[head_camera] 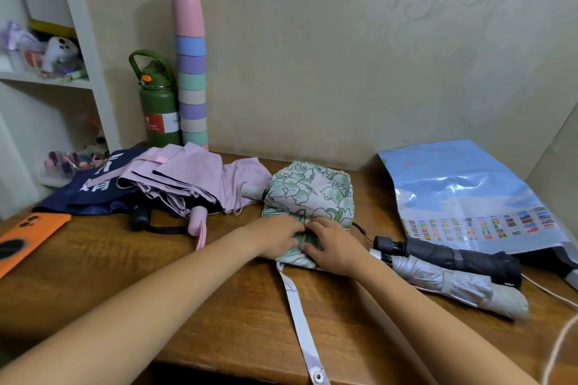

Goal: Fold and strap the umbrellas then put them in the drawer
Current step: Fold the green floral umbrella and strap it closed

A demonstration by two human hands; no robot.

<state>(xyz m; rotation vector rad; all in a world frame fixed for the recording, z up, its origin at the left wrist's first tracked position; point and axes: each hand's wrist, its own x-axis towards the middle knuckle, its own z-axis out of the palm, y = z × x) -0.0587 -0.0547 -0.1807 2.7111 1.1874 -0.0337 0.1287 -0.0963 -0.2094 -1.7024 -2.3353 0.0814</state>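
An orange phone [23,236] is lying at the bench's [219,306] nine o'clock edge. At ten o'clock, a navy umbrella [93,191] and a lilac umbrella [187,181] are sprawling unfolded. At centre, the left hand [276,237] and right hand [334,245] are pinching the floral umbrella [312,194], fingers curled into its folds, its strap [300,322] trailing toward six o'clock. At three o'clock, strapped grey [453,284] and black [453,255] umbrellas are lying together.
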